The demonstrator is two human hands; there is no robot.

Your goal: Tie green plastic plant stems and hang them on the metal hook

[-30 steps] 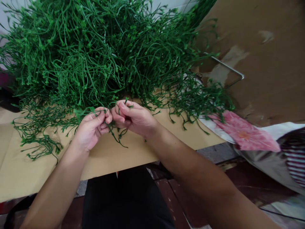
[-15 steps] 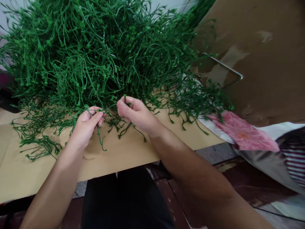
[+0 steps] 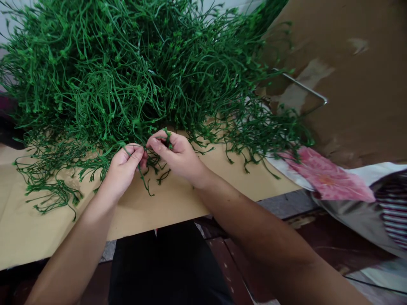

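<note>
My left hand [image 3: 129, 163] pinches a thin green plastic stem [image 3: 145, 182] whose forked end hangs below the fingers. Close beside it, my right hand [image 3: 174, 154] is closed with thumb and fingers curled round a short green piece [image 3: 167, 139], its tip poking out above the fist. The fingertips of both hands nearly meet. Right behind them rises a big heap of green artificial stems [image 3: 127, 76] with small budded tips. A small loose cluster of stems [image 3: 55, 195] lies to the left of my left forearm.
Tan cardboard [image 3: 152, 212] covers the table up to its front edge. At the right stands a large brown cardboard sheet [image 3: 359, 97] with a bent metal rod [image 3: 305, 87] in front. A pink flowered cloth [image 3: 333, 176] lies below it. More stems [image 3: 260, 131] spill rightward.
My left hand has moved right and my right hand slightly left, so they are closer together. The hanging stem has shifted right with my left hand.
</note>
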